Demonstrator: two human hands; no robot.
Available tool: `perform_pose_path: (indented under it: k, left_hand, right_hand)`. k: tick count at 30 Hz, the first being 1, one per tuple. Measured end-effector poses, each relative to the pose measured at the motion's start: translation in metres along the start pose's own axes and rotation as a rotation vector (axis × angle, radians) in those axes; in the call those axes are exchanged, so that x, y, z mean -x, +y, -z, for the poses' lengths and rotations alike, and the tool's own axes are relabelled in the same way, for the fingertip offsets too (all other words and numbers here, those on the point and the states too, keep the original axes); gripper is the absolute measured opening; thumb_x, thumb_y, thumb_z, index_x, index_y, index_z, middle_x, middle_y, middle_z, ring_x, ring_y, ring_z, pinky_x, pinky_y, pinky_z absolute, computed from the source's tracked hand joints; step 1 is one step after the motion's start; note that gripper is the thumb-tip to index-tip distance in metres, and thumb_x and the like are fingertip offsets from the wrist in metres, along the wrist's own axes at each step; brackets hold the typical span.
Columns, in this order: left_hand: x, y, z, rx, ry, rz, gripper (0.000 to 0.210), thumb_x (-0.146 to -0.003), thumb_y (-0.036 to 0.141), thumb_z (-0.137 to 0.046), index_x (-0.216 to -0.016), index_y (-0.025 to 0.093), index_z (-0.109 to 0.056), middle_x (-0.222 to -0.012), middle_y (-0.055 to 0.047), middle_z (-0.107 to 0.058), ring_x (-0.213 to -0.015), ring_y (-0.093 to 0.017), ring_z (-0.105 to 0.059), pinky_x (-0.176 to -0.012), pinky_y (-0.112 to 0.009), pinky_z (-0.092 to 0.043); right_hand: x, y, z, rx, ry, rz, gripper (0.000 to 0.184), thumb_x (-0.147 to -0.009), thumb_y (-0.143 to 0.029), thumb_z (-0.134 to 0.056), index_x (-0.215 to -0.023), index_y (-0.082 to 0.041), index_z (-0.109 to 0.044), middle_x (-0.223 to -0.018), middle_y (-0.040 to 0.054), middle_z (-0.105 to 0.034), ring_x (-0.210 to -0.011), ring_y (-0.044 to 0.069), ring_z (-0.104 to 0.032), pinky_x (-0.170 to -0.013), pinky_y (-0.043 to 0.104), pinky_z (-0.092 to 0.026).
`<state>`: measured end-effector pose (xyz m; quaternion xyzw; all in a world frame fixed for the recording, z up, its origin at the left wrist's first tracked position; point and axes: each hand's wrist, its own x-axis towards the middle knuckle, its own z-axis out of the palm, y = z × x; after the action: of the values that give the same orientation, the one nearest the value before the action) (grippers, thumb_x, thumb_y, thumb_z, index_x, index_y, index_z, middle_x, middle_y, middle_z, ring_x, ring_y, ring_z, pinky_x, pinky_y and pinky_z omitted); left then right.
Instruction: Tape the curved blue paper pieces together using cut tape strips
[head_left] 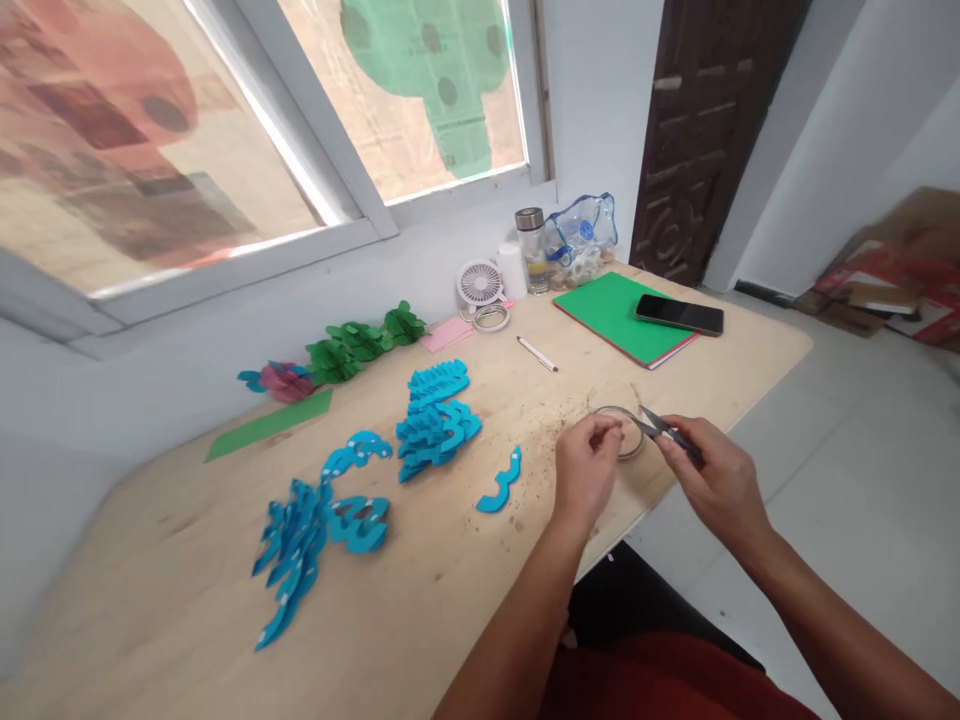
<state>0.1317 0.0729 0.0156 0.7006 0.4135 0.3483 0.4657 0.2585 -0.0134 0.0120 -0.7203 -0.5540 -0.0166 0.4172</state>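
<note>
My left hand point(589, 470) is closed in a pinch at the near side of a thin ring of tape point(636, 450), partly covering it; the exact grip is hidden by the fingers. In my right hand point(712, 480) is a pair of dark scissors point(656, 425), blades apart and pointing at the tape beside the left fingertips. A wavy blue paper strip point(501, 485) with small white patches lies left of my left hand. Farther left are folded blue paper pieces point(439, 437), another fanned blue stack point(292, 550) and blue scalloped loops point(364, 522).
Along the wall stand green paper leaves point(367, 340), a white fan point(480, 285), another tape roll point(491, 318) and a glass bottle point(532, 255). A white pen point(537, 354) lies mid-table. A phone point(679, 314) rests on green paper point(607, 310). The table edge point(630, 530) runs under my forearms.
</note>
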Motion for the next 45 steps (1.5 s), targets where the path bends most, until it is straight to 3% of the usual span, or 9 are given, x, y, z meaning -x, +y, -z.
perform_pose_path:
  k: [4, 9, 22, 26, 30, 34, 36, 41, 45]
  left_hand:
    - [0.034, -0.002, 0.017, 0.283, 0.112, 0.064, 0.021, -0.083, 0.022, -0.053, -0.099, 0.014, -0.064, -0.092, -0.009, -0.073, -0.080, -0.016, -0.069, -0.075, -0.029, -0.053]
    - [0.049, -0.001, 0.039, 0.603, 0.199, 0.224, 0.016, -0.071, 0.022, -0.066, -0.085, 0.015, -0.069, -0.078, -0.006, -0.073, -0.073, -0.016, -0.067, -0.076, -0.032, -0.052]
    - [0.061, -0.003, 0.068, 0.754, 0.289, 0.355, 0.007, -0.064, 0.020, -0.065, -0.061, 0.015, -0.065, -0.056, -0.002, -0.066, -0.056, -0.013, -0.061, -0.057, -0.024, -0.046]
    - [0.061, -0.007, 0.069, 0.745, 0.303, 0.369, 0.005, -0.063, 0.018, -0.064, -0.059, 0.015, -0.063, -0.055, -0.002, -0.065, -0.055, -0.012, -0.060, -0.055, -0.023, -0.044]
    - [0.064, -0.010, 0.068, 0.733, 0.294, 0.391, 0.005, -0.064, 0.018, -0.064, -0.060, 0.016, -0.062, -0.056, -0.002, -0.065, -0.055, -0.012, -0.060, -0.053, -0.023, -0.044]
    - [0.074, -0.009, 0.068, 0.721, 0.265, 0.418, 0.007, -0.069, 0.020, -0.065, -0.066, 0.015, -0.062, -0.058, -0.003, -0.066, -0.057, -0.013, -0.059, -0.053, -0.022, -0.044]
    - [0.081, -0.008, 0.068, 0.716, 0.246, 0.421, 0.008, -0.071, 0.021, -0.065, -0.068, 0.014, -0.063, -0.060, -0.003, -0.066, -0.058, -0.012, -0.059, -0.053, -0.022, -0.044]
    - [0.094, -0.009, 0.066, 0.723, 0.226, 0.437, 0.009, -0.076, 0.022, -0.065, -0.072, 0.014, -0.063, -0.063, -0.004, -0.067, -0.060, -0.012, -0.058, -0.056, -0.023, -0.044]
    - [0.099, -0.009, 0.066, 0.768, 0.219, 0.469, 0.010, -0.077, 0.022, -0.064, -0.071, 0.015, -0.063, -0.063, -0.004, -0.067, -0.061, -0.013, -0.057, -0.057, -0.024, -0.044]
  right_hand:
    - [0.003, -0.013, -0.008, 0.037, -0.028, 0.118, 0.025, -0.091, -0.038, -0.050, -0.103, -0.019, -0.062, -0.087, 0.0076, -0.069, -0.068, 0.018, -0.065, -0.060, 0.028, -0.050]
    - [0.009, -0.034, -0.015, 0.077, -0.074, 0.275, 0.021, -0.091, -0.033, -0.052, -0.105, -0.020, -0.061, -0.090, 0.0069, -0.069, -0.065, 0.016, -0.065, -0.057, 0.026, -0.049]
    - [0.013, -0.063, -0.030, 0.171, -0.104, 0.455, 0.019, -0.090, -0.031, -0.055, -0.104, -0.019, -0.061, -0.089, 0.0067, -0.071, -0.065, 0.015, -0.065, -0.057, 0.025, -0.049]
    - [0.014, -0.062, -0.032, 0.091, -0.127, 0.401, 0.020, -0.089, -0.033, -0.055, -0.102, -0.019, -0.062, -0.093, 0.0080, -0.071, -0.066, 0.016, -0.065, -0.061, 0.027, -0.051]
    - [0.004, -0.042, -0.029, 0.063, -0.086, 0.219, 0.026, -0.087, -0.040, -0.055, -0.098, -0.019, -0.065, -0.093, 0.0086, -0.071, -0.074, 0.020, -0.067, -0.065, 0.030, -0.052]
    - [-0.021, 0.009, -0.021, 0.200, -0.017, -0.065, 0.037, -0.085, -0.047, -0.051, -0.097, -0.017, -0.068, -0.089, 0.0095, -0.072, -0.073, 0.023, -0.066, -0.065, 0.032, -0.050]
    - [-0.035, 0.036, -0.019, 0.351, -0.067, -0.175, 0.040, -0.085, -0.047, -0.048, -0.102, -0.016, -0.068, -0.089, 0.0096, -0.072, -0.074, 0.024, -0.066, -0.063, 0.033, -0.049]
    - [-0.057, 0.075, -0.021, 0.524, -0.166, -0.172, 0.040, -0.081, -0.041, -0.050, -0.107, -0.017, -0.068, -0.098, 0.0136, -0.070, -0.081, 0.029, -0.063, -0.060, 0.035, -0.043]
    - [-0.068, 0.085, -0.023, 0.680, -0.178, -0.048, 0.038, -0.084, -0.040, -0.048, -0.104, -0.016, -0.070, -0.088, 0.0156, -0.067, -0.080, 0.030, -0.060, -0.061, 0.036, -0.039]
